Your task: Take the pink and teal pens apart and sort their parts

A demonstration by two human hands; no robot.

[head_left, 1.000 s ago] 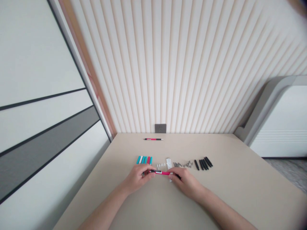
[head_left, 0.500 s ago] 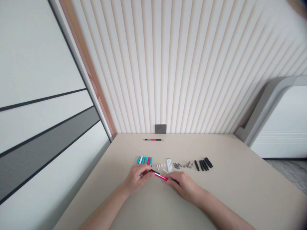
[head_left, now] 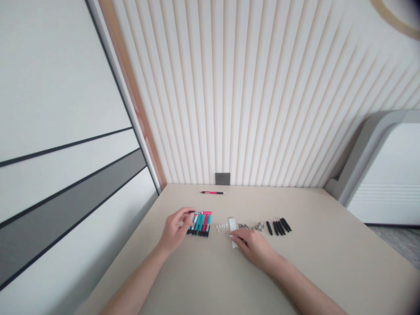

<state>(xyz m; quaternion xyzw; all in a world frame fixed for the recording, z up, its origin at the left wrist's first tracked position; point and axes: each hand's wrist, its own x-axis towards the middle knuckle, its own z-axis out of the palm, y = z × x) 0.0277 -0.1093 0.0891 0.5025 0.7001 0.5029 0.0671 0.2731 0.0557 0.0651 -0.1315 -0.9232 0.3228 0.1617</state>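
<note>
My left hand [head_left: 175,230] pinches a slim red-and-black plastic barrel [head_left: 206,213]; my right hand [head_left: 255,246], narrowed, overlaps slender white plastic rods [head_left: 232,223], whether gripping any I cannot tell.

No lettering, number or brand can be read; a small whitish patch [head_left: 207,192] shows on the slim pink-red and black pen [head_left: 215,193] lying at the back of the beige tabletop [head_left: 223,280], and another on the pink-red plastic barrel with a dark end [head_left: 206,213] (printed or plain, too blurred to tell)
</note>
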